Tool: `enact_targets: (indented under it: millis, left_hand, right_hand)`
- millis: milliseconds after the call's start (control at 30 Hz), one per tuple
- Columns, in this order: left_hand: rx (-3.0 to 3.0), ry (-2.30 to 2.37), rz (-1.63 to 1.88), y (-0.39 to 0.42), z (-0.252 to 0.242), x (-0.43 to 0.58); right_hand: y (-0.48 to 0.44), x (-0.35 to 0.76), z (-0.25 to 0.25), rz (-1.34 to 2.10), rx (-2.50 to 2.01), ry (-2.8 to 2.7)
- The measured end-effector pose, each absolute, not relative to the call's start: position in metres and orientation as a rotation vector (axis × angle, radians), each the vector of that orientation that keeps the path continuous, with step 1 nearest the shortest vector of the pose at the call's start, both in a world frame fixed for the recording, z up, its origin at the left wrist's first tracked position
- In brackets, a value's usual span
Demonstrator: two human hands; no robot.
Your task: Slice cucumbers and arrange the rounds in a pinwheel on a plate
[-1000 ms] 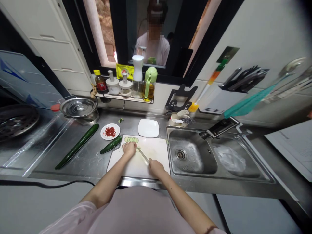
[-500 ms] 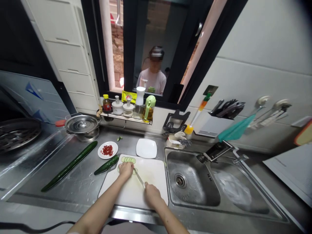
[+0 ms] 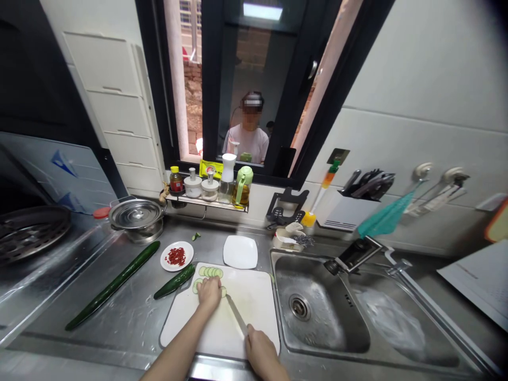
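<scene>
My right hand [image 3: 260, 346] is wrapped round the handle of a kitchen knife [image 3: 237, 316], whose blade slants up and left across a white cutting board [image 3: 254, 309]. The knife tip meets a pale green cucumber slice [image 3: 223, 291]. Beside that slice, my left hand [image 3: 209, 293] is closed with fingers bent down over cucumber slices, mostly hidden beneath them. Above it on the board lies an overlapping row of cucumber slices [image 3: 210, 272]. A cut cucumber piece [image 3: 174, 281] rests against the board's left edge.
A long whole cucumber [image 3: 115, 286] lies on the steel counter at left. Behind the board are a plate of chopped red pieces [image 3: 177, 256] and a white square plate [image 3: 240, 252]. A sink [image 3: 321, 317] adjoins the board's right. A lidded pot [image 3: 137, 217] and seasoning rack [image 3: 206, 202] stand behind.
The view has tilted up, so everything sits lower in the picture. The knife blade shows more fully, its handle a little further right and nearer me. My left hand stays over the slices.
</scene>
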State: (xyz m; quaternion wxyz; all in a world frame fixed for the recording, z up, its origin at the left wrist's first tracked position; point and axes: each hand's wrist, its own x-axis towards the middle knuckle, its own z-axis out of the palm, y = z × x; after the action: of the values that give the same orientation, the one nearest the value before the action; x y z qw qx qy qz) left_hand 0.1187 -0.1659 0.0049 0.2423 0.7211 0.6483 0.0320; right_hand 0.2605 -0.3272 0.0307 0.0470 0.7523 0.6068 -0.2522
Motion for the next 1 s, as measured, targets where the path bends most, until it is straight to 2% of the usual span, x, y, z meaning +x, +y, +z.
enact_targets:
  millis: [233, 467, 1000]
  left_hand:
    - [1.835, 1.821, 0.268, -0.179, 0.007, 0.101]
    - [1.653, 2.011, 0.448, -0.19, -0.007, 0.056]
    - [1.572, 2.136, 0.417, -0.18, -0.018, 0.039]
  right_hand:
    - [-0.335, 0.275, 0.023, -0.903, 2.448, 1.791]
    - [-0.326, 0.284, 0.024, -0.87, 2.403, 1.784]
    - [-0.316, 0.278, 0.026, -0.842, 2.31, 1.773]
